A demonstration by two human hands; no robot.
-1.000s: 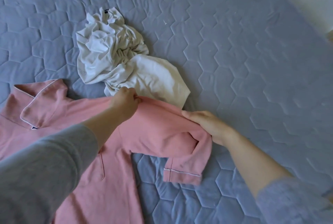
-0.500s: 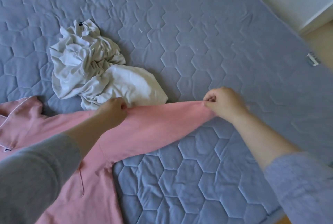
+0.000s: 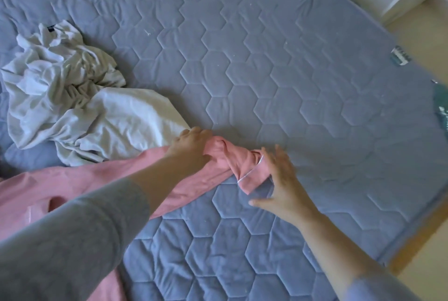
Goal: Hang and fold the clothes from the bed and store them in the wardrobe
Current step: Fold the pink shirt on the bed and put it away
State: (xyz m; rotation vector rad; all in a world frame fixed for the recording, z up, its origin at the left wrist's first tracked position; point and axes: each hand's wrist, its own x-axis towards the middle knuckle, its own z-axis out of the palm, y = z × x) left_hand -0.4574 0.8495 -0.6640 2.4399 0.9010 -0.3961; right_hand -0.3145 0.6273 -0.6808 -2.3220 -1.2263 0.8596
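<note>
- The left hand (image 3: 194,146) is seen with its fingers curled down round a twisted bunch of pink cloth, which is gripped against the bed.
- The right hand (image 3: 282,182) is held flat and released, fingers spread and straight, thumb stretched out over the quilt; nothing is grasped by it.
- The fingertips of that hand are laid at the edge of the cuff (image 3: 253,178); contact seems likely, though it cannot be told for certain.
- The cuff is folded back on itself and is edged with thin white piping.
- The sleeve (image 3: 198,186) is drawn out long across the bed, wrung into a rope between the two hands and widening toward the lower left.
- The rest of the pink garment (image 3: 72,184) is spread at the left edge, partly hidden under a forearm in a grey sleeve (image 3: 60,252).
- A white garment (image 3: 84,106) is left crumpled just beyond the pink one, its near corner touching the left hand.
- Both are carried by the bed (image 3: 266,58), covered in blue-grey quilting stitched in hexagons.
- Pale floor (image 3: 424,34) is shown past its right side.
</note>
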